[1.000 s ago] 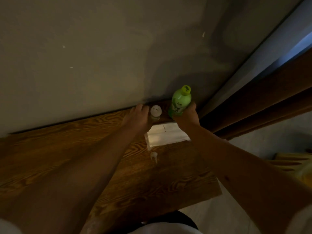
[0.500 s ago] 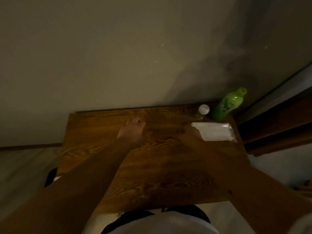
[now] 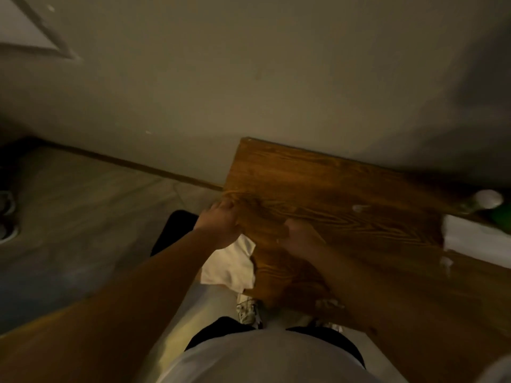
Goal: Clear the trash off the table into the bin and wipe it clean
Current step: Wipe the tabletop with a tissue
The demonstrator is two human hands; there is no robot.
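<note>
- My wooden tabletop (image 3: 345, 189) fills the right of the view, its far edge against the wall (image 3: 249, 78) and its left edge running toward me; most of the board looks bare.
- A white pack, probably tissues (image 3: 475, 239), lies at the right end of the tabletop, well apart from both hands; beside it stand a white-capped container (image 3: 488, 199) and something green (image 3: 503, 219), mostly cut off by the frame.
- A pale cloth or paper sheet (image 3: 229, 265) hangs just off the tabletop's left edge, directly below my left hand; I judge it the wiper.
- My left hand (image 3: 219, 223) sits at that left edge with fingers curled together, apparently clamped on the sheet's top, though blur hides the grip.
- My right hand (image 3: 300, 237) rests on the board just to the right of it, fingers bent; whether it holds anything I cannot tell.
- Small white scraps (image 3: 359, 208) (image 3: 445, 261) remain, to the right of my right hand, so that hand is nearer.
- No bin is visible.
</note>
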